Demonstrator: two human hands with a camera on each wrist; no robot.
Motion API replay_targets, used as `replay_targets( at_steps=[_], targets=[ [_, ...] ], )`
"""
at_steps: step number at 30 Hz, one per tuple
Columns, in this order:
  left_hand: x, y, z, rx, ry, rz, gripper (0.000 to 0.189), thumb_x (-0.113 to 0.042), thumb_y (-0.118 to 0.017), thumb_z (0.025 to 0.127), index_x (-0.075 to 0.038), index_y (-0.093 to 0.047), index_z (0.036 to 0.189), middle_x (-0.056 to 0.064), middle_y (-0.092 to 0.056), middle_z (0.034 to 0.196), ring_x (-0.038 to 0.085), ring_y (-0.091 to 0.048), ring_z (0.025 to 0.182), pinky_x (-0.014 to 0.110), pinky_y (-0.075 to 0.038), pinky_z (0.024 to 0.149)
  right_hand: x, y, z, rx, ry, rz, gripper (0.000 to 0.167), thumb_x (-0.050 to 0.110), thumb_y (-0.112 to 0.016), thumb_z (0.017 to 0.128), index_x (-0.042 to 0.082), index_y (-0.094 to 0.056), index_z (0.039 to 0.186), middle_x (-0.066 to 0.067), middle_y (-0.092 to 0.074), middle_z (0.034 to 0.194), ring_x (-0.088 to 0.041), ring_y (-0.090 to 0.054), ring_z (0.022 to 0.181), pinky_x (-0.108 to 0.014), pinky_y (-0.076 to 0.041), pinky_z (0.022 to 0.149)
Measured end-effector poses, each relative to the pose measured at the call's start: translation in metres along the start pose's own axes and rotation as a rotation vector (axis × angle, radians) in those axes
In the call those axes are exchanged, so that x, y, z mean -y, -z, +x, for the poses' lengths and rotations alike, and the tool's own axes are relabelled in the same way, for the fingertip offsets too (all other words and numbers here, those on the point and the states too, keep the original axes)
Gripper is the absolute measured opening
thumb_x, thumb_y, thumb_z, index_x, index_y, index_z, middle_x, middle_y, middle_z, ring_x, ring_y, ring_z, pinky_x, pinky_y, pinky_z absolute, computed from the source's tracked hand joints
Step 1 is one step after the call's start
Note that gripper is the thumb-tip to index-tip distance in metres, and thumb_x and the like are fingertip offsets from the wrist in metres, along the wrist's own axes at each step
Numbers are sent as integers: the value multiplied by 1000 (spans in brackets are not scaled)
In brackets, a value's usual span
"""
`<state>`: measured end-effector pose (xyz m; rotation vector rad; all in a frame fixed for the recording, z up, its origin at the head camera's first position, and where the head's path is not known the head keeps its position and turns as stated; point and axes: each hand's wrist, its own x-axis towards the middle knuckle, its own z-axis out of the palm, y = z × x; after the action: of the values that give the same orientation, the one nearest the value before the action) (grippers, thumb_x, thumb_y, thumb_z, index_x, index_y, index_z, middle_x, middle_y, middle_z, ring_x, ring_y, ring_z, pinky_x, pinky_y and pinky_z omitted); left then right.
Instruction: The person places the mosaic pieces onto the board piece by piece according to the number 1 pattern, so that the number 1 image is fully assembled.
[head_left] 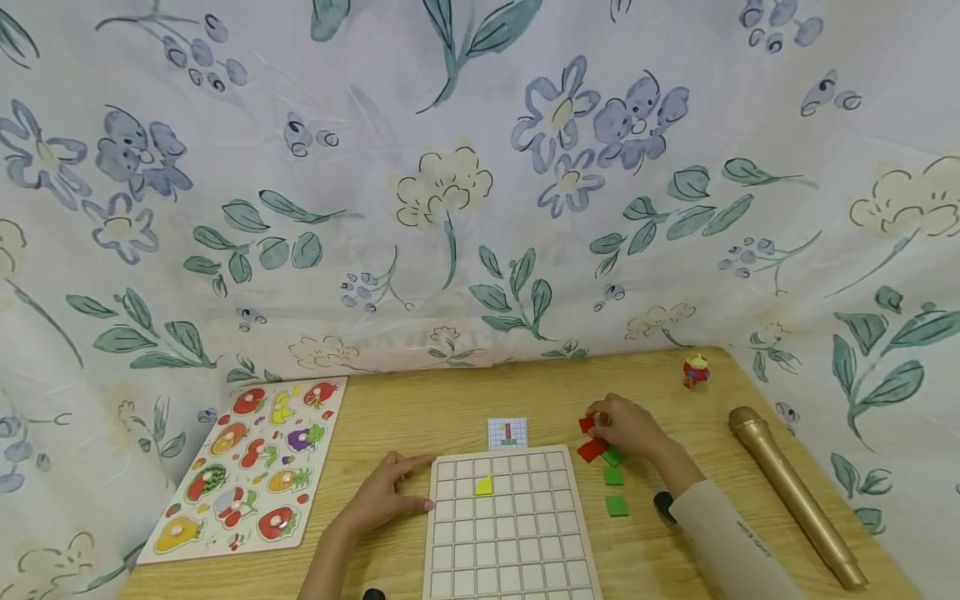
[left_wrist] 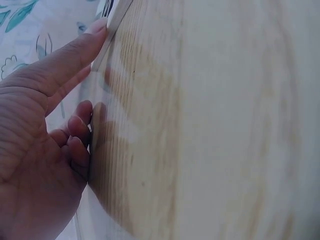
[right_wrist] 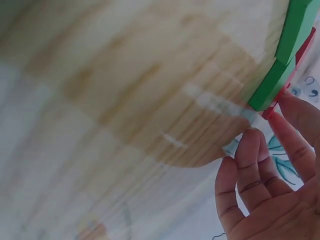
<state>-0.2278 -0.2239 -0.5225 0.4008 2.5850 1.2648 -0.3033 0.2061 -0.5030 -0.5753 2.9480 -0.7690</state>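
Note:
A pale wooden grid board (head_left: 465, 554) lies at the front, with one yellow tile (head_left: 483, 485), one corner rounded, in an upper cell. My left hand (head_left: 378, 496) rests at the board's left edge, index finger and thumb extended against it. To the right of the board, my right hand (head_left: 628, 427) pinches a small red tile (head_left: 587, 425) between thumb and index finger. Another red tile (head_left: 592, 451) lies just below those fingers, beside a partly covered green tile (head_left: 613, 457). Two more green tiles, a nearer one (head_left: 617, 506) among them, lie below. In the right wrist view, green tiles (right_wrist: 272, 85) partly hide the red.
A small printed pattern card (head_left: 507, 433) lies behind the board. On the left is a fruit puzzle board (head_left: 251, 467). A gold microphone (head_left: 798, 500) and a small toy figure (head_left: 696, 371) are at the right. Floral cloth (head_left: 450, 208) hangs behind the table.

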Motion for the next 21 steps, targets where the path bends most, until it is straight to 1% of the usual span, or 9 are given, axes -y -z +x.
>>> replay_targets(
  at_steps=[3, 7, 14, 17, 21],
  targets=[
    [0, 0, 0, 0, 1, 0, 70, -28, -86, 77, -18, -59, 140, 8, -38, 96, 16, -33, 77, 25, -33, 65, -1, 0, 0, 1, -25, 16, 23, 16, -75, 88, 5, -72, 108, -3, -59, 92, -17, -57, 82, -38, -49, 72],
    [-1, 0, 0, -3, -1, 6, 70, -29, -86, 77, -18, -59, 140, 8, -38, 96, 16, -33, 77, 25, -33, 65, 0, -1, 1, 2, -37, 42, 22, 16, -76, 87, 5, -72, 106, -5, -57, 93, -19, -57, 85, -39, -49, 74],
    [-1, 0, 0, -7, 0, 7, 70, -29, -86, 77, -17, -59, 140, 8, -39, 96, 16, -33, 77, 25, -33, 65, 0, -1, 3, 13, -63, 126, 16, 12, -76, 86, 4, -70, 98, -8, -54, 93, -20, -52, 84, -36, -46, 73],
    [-1, 0, 0, -7, -1, 0, 70, -28, -86, 77, -17, -59, 140, 8, -39, 96, 16, -33, 77, 25, -33, 65, -1, -2, 3, 13, -64, 138, 14, 11, -76, 86, 4, -69, 95, -8, -53, 92, -19, -50, 82, -35, -44, 74],
    [-2, 0, -1, -9, -2, -10, 69, -27, -86, 77, -16, -59, 140, 8, -39, 96, 16, -33, 77, 24, -32, 65, -2, -3, 3, 12, -61, 122, 14, 12, -77, 85, 3, -69, 92, -8, -53, 91, -19, -48, 80, -36, -44, 74]
  ],
)
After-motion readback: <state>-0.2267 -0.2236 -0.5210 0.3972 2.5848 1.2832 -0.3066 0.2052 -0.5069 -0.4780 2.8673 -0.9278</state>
